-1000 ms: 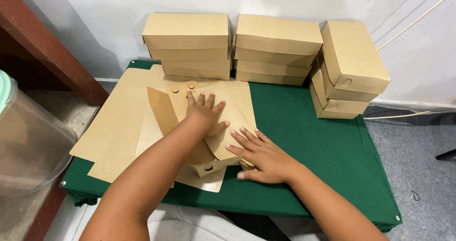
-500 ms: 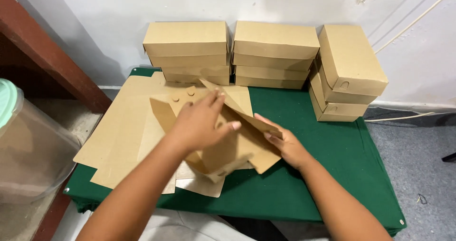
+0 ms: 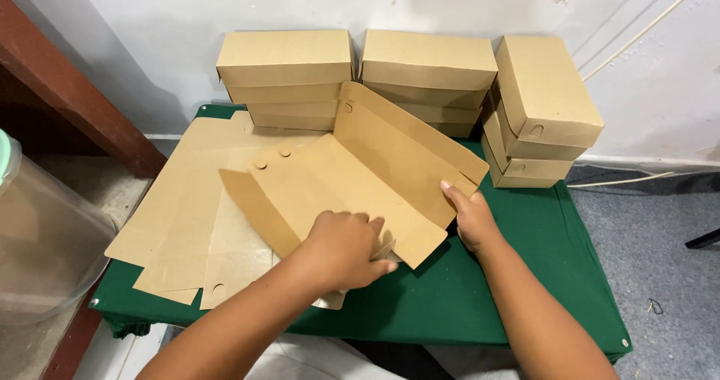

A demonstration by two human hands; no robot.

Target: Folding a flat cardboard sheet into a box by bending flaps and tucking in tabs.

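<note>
Risk: half-folded brown cardboard box blank [image 3: 360, 181] springs flat; left hand [image 3: 341, 249] only presses its panel with fingers curled, right hand [image 3: 471, 219] pinches 1 raised flap.

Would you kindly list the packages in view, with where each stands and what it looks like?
Left stack of boxes: back of the green table, by the wall; plain brown, rectangular, lidded.
Middle stack of boxes: beside it; same brown.
Right stack of boxes: back right, tilted; thumb notches.
Half-folded box blank: centre, held by left hand and right hand.
Flat blanks: left, piled.
No labels, signs or screens.
</note>
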